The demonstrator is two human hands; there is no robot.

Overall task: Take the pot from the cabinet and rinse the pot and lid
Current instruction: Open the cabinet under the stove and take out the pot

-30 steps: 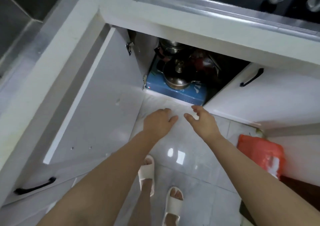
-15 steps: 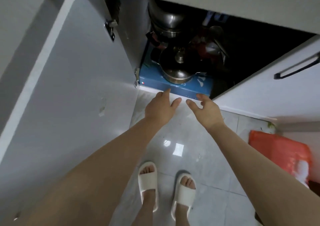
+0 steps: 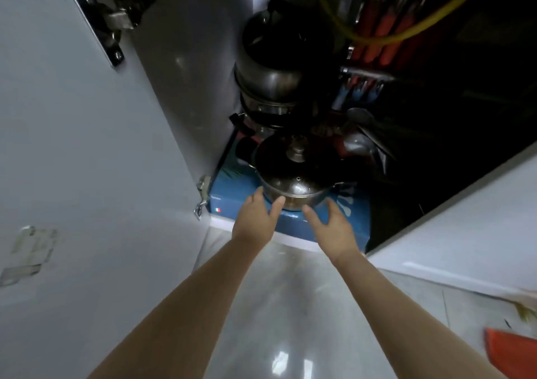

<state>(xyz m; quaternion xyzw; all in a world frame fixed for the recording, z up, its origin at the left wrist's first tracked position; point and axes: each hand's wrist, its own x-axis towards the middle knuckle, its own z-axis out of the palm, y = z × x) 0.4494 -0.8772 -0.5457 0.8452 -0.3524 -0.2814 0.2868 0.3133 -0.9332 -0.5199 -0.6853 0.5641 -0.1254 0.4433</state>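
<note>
The pot [image 3: 296, 194] is a round, shiny steel one, standing upright inside the open cabinet [image 3: 186, 88] on a blue box [image 3: 232, 198]. Its dark glass lid [image 3: 293, 163] sits closed on top, with a metal knob at the centre. It lies just beyond the fingers [image 3: 277, 204] of both hands, between them, the left fingertips at its near wall.

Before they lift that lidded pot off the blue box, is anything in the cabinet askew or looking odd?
The pot sits level on the blue box with its lid seated. Behind it, a stack of dark pots stands tall and seems to lean. A yellow hose hangs loose above.
</note>
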